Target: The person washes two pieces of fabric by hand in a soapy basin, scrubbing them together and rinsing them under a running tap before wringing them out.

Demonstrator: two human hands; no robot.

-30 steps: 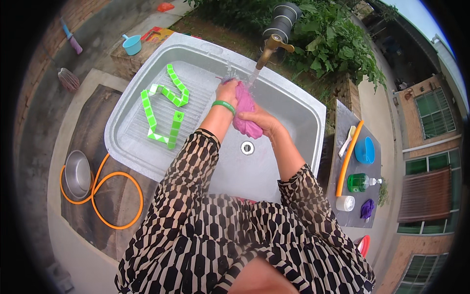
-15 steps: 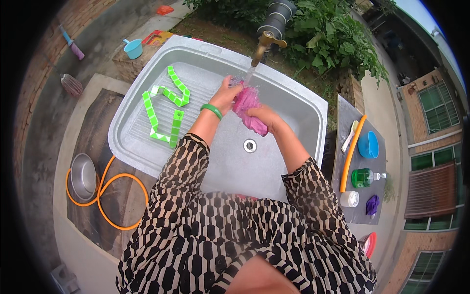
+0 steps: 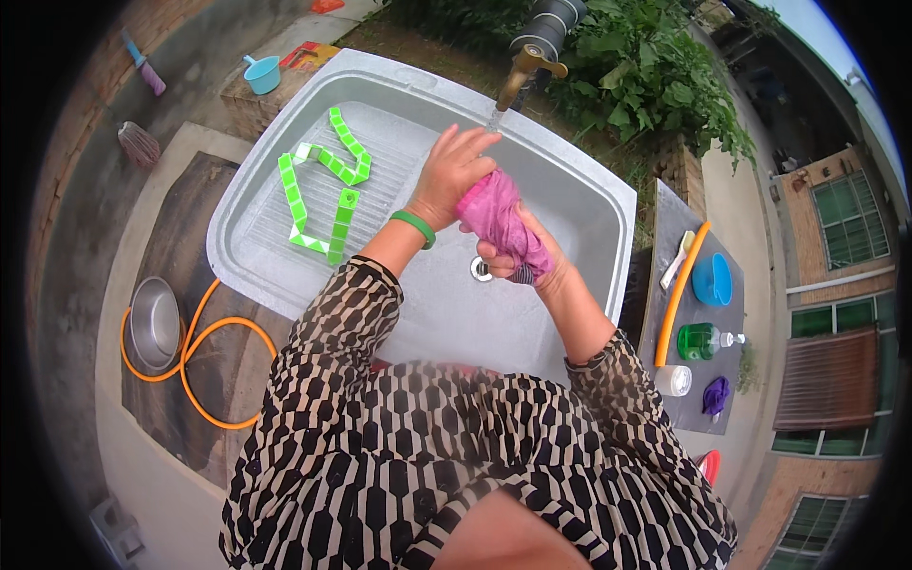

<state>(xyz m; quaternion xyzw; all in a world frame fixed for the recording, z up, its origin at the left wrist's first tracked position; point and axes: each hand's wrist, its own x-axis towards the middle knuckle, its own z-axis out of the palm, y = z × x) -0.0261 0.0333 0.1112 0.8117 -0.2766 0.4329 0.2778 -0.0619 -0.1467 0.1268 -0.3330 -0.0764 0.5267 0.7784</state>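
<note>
Over the sink [image 3: 579, 285], my right hand [image 3: 546, 252] is closed around a bunched wet pink cloth [image 3: 508, 218]. A dark striped bit shows at the cloth's lower end beside that hand. My left hand [image 3: 448, 180], with a green band on its wrist, lies against the upper end of the cloth. Its fingers are stretched out toward the tap, and part of its palm and thumb is hard to make out. Just beyond the fingers, the brass tap [image 3: 524, 76] lets out a short stream of water. Below the cloth, the drain [image 3: 482, 269] is partly covered.
A green-and-white folding snake puzzle [image 3: 296, 204] lies on the sink's ribbed left side. At right, a board holds an orange tube [image 3: 682, 294], brush [image 3: 676, 261], blue bowl [image 3: 711, 279], green bottle [image 3: 698, 341] and purple cloth [image 3: 716, 395]. A metal basin [image 3: 155, 323] sits at left.
The left hand has straightened its fingers. The pink cloth and right hand have moved slightly right and away from the stream. The cloth is now more tightly bunched.
</note>
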